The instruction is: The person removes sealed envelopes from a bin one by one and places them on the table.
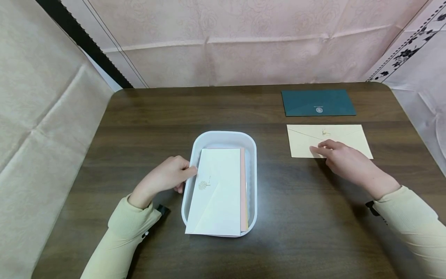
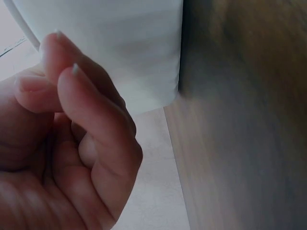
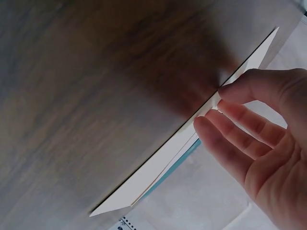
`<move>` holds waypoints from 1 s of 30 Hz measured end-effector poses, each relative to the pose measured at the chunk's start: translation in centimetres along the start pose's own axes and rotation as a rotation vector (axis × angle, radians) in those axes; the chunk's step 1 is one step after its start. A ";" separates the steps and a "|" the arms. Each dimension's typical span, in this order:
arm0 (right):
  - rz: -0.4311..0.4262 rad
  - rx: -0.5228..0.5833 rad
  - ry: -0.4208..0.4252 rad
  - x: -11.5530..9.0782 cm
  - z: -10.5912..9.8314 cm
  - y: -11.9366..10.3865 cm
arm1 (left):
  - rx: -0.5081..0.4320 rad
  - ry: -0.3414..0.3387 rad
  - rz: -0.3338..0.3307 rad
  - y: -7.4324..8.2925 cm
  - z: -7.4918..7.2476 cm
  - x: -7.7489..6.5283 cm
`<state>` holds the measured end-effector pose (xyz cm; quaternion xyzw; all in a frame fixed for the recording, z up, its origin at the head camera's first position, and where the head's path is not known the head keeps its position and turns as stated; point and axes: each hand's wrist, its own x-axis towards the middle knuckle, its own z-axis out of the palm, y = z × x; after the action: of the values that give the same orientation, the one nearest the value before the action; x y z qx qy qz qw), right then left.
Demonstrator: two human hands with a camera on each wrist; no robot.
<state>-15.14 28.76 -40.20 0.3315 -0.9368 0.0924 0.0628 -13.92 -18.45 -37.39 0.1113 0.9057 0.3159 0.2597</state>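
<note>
In the head view a white plastic tray (image 1: 253, 186) stands on the table, holding a small pile of envelopes. The top one is a white envelope (image 1: 219, 193) with a gold tree print; the edge of a pink envelope (image 1: 242, 186) shows beneath. My left hand (image 1: 167, 176) pinches the tray's left rim, thumb over the top and fingers outside. At the right, a cream envelope (image 1: 327, 135) lies flat with its flap side up. My right hand (image 1: 348, 161) touches its near edge with thumb and fingertips. Both appear close up in the right wrist view.
A dark green envelope (image 1: 318, 102) lies behind the cream one, close to the far table edge. The brown wooden table (image 1: 146, 116) is bordered by pale patterned cloth (image 1: 244, 50) at the back and sides.
</note>
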 end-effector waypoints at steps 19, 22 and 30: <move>0.007 -0.034 0.059 1.6 0.0 -1.0 | -0.005 -0.001 -0.002 0.1 0.1 0.0; 0.009 -0.041 0.067 2.3 -0.4 -1.5 | -0.004 -0.003 0.001 0.1 0.1 0.0; -0.030 -0.032 0.095 5.0 -1.1 -3.0 | 0.006 -0.001 0.011 0.1 0.1 0.0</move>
<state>-17.06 23.68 -37.81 0.3396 -0.9291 0.0922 0.1139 -13.84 -18.38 -37.37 0.1171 0.9059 0.3147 0.2580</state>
